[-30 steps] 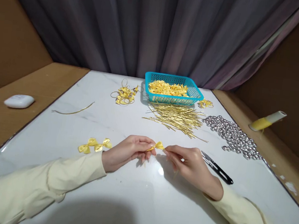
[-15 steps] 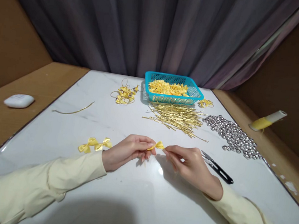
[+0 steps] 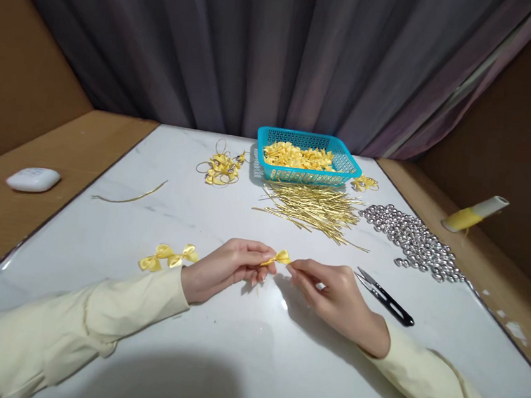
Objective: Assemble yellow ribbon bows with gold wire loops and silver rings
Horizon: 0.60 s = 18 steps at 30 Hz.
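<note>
A small yellow ribbon bow point(image 3: 280, 257) is pinched between both my hands just above the white table point(image 3: 209, 359). My left hand point(image 3: 226, 270) grips its left end with closed fingers. My right hand point(image 3: 329, 292) pinches its right end, fingers pressed together. Two finished yellow bows point(image 3: 169, 257) lie to the left of my left wrist. Black thread snips point(image 3: 385, 296) rest on the table just right of my right hand.
A blue basket point(image 3: 346, 163) of yellow ribbon pieces stands at the back. In front of it lies a heap of gold wire ties point(image 3: 315, 210), with silver beads point(image 3: 414, 243) to the right. Looped yellow bows point(image 3: 221, 168), a gold strip point(image 3: 129, 196), a white case point(image 3: 34, 179) and a yellow thread spool point(image 3: 474, 214) lie around.
My right hand has shifted slightly left and down at the bow. The left hand and everything on the table stay as they were.
</note>
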Each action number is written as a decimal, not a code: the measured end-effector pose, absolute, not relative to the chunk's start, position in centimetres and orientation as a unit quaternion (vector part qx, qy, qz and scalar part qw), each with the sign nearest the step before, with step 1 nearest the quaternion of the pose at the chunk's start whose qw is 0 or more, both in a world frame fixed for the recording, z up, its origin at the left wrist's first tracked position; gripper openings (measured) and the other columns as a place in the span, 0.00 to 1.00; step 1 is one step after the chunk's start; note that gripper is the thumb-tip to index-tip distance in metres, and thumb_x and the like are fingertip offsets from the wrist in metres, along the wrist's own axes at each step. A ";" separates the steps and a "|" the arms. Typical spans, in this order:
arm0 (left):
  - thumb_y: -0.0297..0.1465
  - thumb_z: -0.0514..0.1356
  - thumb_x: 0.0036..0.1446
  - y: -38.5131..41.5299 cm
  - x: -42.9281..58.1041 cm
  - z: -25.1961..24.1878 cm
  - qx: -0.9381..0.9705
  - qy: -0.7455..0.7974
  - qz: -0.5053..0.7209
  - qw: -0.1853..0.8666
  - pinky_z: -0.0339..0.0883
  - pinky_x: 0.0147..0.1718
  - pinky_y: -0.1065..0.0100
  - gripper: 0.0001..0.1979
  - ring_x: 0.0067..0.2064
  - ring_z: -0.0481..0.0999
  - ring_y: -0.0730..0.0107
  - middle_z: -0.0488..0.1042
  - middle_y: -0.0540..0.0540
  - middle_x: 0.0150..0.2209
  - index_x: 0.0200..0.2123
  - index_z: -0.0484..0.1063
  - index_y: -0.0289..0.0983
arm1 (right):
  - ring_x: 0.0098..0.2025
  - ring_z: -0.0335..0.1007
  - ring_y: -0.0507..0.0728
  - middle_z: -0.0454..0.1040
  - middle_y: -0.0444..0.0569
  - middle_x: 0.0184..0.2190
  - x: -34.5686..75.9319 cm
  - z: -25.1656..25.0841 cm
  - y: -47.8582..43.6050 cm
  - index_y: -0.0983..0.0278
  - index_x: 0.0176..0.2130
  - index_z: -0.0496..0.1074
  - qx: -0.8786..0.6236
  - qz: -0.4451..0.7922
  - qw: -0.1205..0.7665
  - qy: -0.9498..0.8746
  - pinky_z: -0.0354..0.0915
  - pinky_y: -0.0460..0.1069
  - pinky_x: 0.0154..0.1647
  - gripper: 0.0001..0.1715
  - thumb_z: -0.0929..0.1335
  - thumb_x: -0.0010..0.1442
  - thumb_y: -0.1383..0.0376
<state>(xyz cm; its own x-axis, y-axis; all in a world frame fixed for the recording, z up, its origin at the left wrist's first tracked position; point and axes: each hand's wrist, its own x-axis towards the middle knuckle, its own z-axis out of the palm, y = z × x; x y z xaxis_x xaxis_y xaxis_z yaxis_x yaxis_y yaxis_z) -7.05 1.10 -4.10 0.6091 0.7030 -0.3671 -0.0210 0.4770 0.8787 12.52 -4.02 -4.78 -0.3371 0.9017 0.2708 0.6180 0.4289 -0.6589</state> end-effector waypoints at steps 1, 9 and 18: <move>0.31 0.60 0.51 1.1 -7.0 -4.1 0.453 0.375 0.235 0.774 0.60 0.26 0.75 0.07 0.26 0.64 0.78 0.71 0.47 0.28 0.30 0.73 0.31 | 0.18 0.62 0.49 0.71 0.45 0.19 12.5 -4.8 -4.0 0.65 0.34 0.72 -0.483 0.223 0.312 -0.787 0.56 0.42 0.21 0.13 0.59 0.60 0.67; 0.30 0.60 0.52 1.3 -7.2 -4.3 0.439 0.369 0.233 0.786 0.60 0.27 0.77 0.06 0.27 0.64 0.80 0.71 0.47 0.29 0.31 0.73 0.31 | 0.18 0.60 0.48 0.70 0.45 0.19 12.4 -4.9 -4.2 0.66 0.35 0.70 -0.484 0.223 0.312 -0.786 0.56 0.42 0.22 0.13 0.58 0.61 0.67; 0.30 0.60 0.52 1.3 -7.2 -4.3 0.443 0.372 0.229 0.783 0.60 0.27 0.77 0.07 0.27 0.65 0.79 0.71 0.47 0.29 0.31 0.74 0.31 | 0.20 0.62 0.48 0.72 0.47 0.22 12.5 -5.0 -4.0 0.67 0.35 0.70 -0.463 0.198 0.320 -0.803 0.57 0.42 0.24 0.12 0.59 0.61 0.68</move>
